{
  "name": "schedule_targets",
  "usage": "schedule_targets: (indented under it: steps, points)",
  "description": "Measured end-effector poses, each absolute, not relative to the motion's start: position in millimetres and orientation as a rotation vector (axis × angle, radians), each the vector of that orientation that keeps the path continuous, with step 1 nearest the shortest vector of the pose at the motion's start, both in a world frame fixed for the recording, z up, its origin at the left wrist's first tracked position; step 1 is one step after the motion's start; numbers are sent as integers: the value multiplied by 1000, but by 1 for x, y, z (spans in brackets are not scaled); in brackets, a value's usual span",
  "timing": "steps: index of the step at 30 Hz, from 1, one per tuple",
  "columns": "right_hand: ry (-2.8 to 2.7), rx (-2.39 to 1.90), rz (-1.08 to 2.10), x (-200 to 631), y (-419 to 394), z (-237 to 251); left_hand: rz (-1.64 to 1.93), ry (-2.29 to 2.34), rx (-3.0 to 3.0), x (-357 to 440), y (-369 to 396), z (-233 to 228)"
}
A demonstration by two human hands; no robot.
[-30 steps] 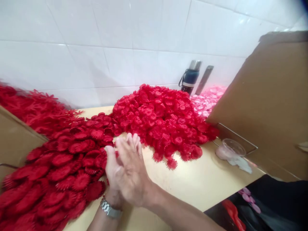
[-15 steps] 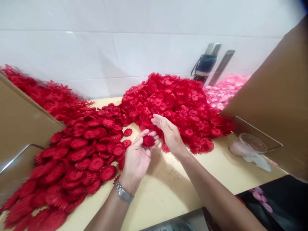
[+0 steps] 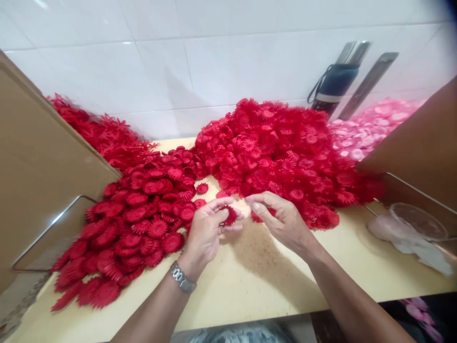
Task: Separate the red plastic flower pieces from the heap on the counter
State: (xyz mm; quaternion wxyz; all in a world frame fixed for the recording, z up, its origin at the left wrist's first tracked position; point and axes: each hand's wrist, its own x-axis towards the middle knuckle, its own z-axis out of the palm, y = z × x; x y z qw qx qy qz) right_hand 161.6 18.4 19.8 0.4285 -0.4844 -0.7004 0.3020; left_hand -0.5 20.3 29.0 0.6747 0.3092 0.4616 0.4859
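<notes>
My left hand, with a metal watch on its wrist, holds a small red fringed artificial flower head between thumb and fingers. To its right, my right hand is apart from that flower head, its thumb and forefinger brought together. Whatever may be between those fingertips is too small to make out. Left of my left hand spreads a pile of red flower heads with fringed rims. Behind both hands rises a larger heap of fluffier red flower heads.
Cardboard panels with wire supports flank the pale yellow table. Red star-like pieces lie at back left. Along the tiled wall stand a dark blue flask and a metal strip, near pink pieces. A clear plastic bowl sits at right.
My left thumb has closed onto the flower head, which lay on the open fingers before. My right hand has lowered, its straight fingers now drawn to the thumb. The view has shifted left.
</notes>
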Motion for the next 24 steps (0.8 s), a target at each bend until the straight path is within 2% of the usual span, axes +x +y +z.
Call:
schedule_targets:
  steps: [8, 18, 24]
  points:
    - [-1881, -1223, 838, 154, 7, 19, 1064, 1062, 939, 0, 14, 12]
    - [-1818, -1353, 964, 141, 5, 11, 996, 1002, 960, 3, 11, 0]
    - [-1926, -1422, 837, 144, 7, 11, 945, 861, 897, 3, 6, 3]
